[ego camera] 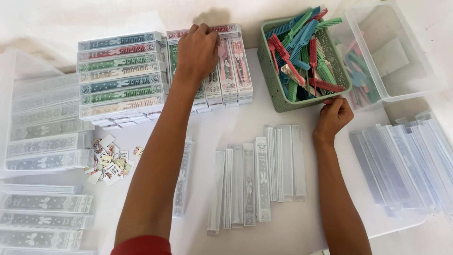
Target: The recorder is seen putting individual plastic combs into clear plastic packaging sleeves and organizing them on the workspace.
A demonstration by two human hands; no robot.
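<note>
Along the left edge of the table (245,127), clear empty comb cases (45,141) lay in rows, some inside a translucent bin, with more at the near left corner. Just right of them sat a small heap of printed paper tags (109,160). Behind the tags, toward the far edge, stood a stack of packed comb cases (120,71) showing coloured combs inside, laid crosswise.

The left hand (196,52) reached to the far edge and rested palm down on a second group of packed cases (231,66), these standing lengthwise side by side. Its fingers (200,29) were curled over the far ends of the cases; whether they gripped one could not be told. A single clear case (181,177) lay partly under the left forearm.

At the middle of the table, near the front edge, a row of clear empty cases (259,174) lay side by side, touching.

Right of centre, at the far edge, a green perforated basket (278,89) held loose combs (302,47) in blue, red, green and cream. The right hand (332,115) was at the basket's near right corner, fingers (336,100) drawn close together and touching the rim; nothing was seen between them.

Beside the basket stood a clear plastic tub (406,71) with a few combs inside. At the right edge lay a pile of clear sleeves (406,160).
</note>
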